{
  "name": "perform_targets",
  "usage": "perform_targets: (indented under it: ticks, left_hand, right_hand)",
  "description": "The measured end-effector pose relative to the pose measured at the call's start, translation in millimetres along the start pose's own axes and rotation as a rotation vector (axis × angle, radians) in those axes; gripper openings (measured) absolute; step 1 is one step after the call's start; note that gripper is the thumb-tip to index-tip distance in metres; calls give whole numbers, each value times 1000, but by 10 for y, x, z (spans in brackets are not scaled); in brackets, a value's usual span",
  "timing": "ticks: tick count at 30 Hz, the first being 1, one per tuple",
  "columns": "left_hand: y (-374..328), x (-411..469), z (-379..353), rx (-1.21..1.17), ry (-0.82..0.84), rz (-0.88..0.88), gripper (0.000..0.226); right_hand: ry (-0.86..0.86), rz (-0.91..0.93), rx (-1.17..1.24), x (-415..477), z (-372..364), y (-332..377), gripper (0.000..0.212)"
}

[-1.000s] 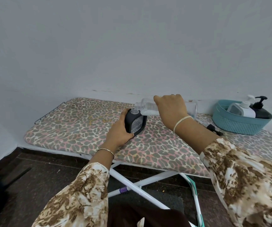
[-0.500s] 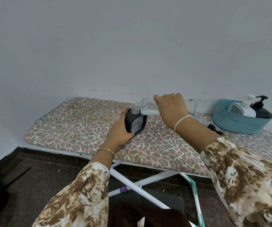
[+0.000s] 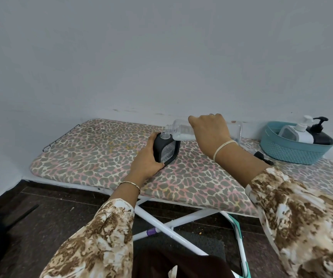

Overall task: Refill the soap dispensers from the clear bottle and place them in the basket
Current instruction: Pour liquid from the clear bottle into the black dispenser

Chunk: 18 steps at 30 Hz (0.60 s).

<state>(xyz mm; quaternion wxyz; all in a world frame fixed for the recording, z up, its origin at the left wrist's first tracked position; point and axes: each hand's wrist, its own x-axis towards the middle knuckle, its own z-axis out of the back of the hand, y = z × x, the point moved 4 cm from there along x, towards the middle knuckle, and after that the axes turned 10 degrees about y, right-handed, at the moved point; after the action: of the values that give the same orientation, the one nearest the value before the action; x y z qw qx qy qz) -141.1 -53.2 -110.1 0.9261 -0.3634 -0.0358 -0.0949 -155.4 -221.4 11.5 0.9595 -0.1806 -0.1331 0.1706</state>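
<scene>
Left hand [image 3: 147,159]: fingers curled round the black dispenser [image 3: 166,150], standing on the ironing board [image 3: 93,149].
Right hand [image 3: 209,131]: grips the clear bottle [image 3: 178,129], tipped, mouth at the dispenser's neck.
Pouring: go slowly, mouths aligned.
Basket [image 3: 294,151]: far right, two pump dispensers [image 3: 302,135] inside.

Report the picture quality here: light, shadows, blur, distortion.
Head view: soft, even light, only a faint shadow beside the dark dispenser, no glare; head view: wide-angle bend curves the near edge of the ironing board and stretches the sleeves at the bottom; head view: little blur, but the clear bottle fades against the pale wall, so any stream cannot be made out.
</scene>
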Motion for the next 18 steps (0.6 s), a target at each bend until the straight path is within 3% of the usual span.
perform_targets:
  ticks: [18]
  left_hand:
    - [23, 15, -8, -4, -3, 3, 101]
  right_hand:
    - [-7, 2, -25, 6, 21, 0, 29]
